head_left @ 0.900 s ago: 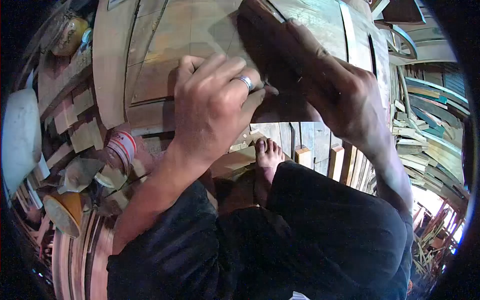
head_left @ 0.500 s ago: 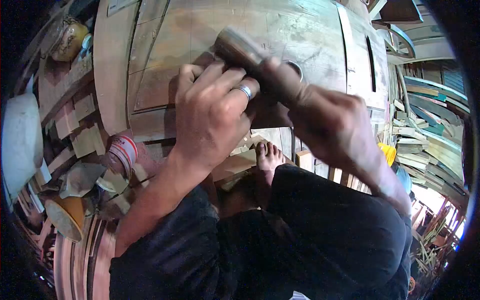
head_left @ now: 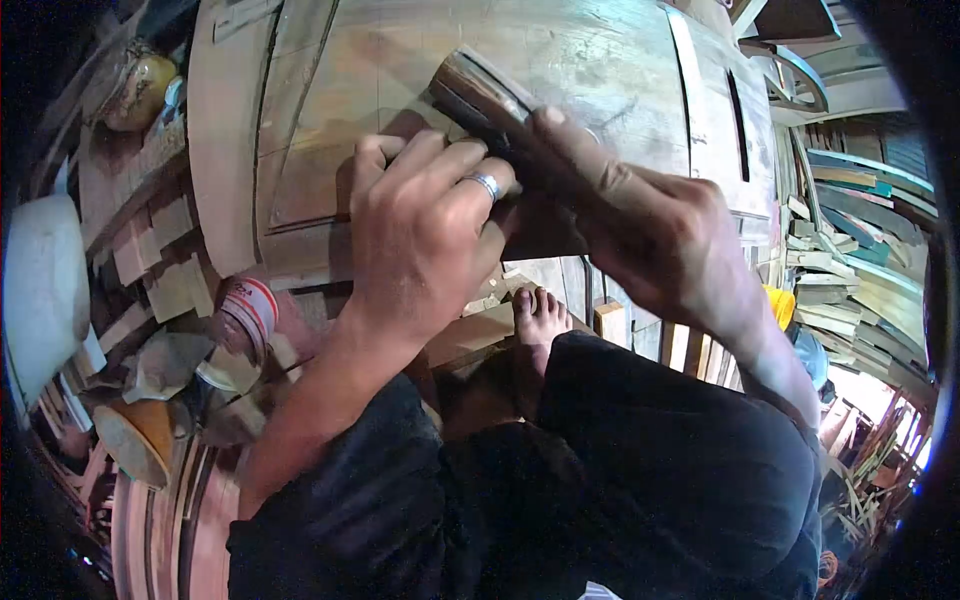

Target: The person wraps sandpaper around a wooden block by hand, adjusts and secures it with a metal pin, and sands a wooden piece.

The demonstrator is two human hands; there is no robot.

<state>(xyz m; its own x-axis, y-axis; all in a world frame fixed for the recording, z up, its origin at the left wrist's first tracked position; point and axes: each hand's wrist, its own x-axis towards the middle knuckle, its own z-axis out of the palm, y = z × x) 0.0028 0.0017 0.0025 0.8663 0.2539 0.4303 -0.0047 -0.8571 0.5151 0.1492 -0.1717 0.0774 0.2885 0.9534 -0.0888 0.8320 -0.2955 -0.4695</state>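
My right hand (head_left: 655,225) is wrapped round a dark, worn wooden bar-shaped tool (head_left: 475,88), its thumb stretched along the top. The tool slants up and left over the wooden workbench (head_left: 400,60). Just left of it, my left hand (head_left: 425,215), with a silver ring, is closed, its fingers curled under near the bench's front edge. Whatever those fingers grip is hidden behind the knuckles and the tool. The tool's lower part and underside are also out of sight.
A red-and-white tin (head_left: 250,305) and an orange cone-shaped container (head_left: 140,440) stand among wood offcuts on the left. A pale rounded container (head_left: 45,290) is at the far left. Stacked boards (head_left: 850,300) fill the right side. A bare foot (head_left: 540,315) rests below the bench.
The tool and my right hand, blurred before, are now sharper and shifted slightly upward. My left hand stays in nearly the same place, still closed.
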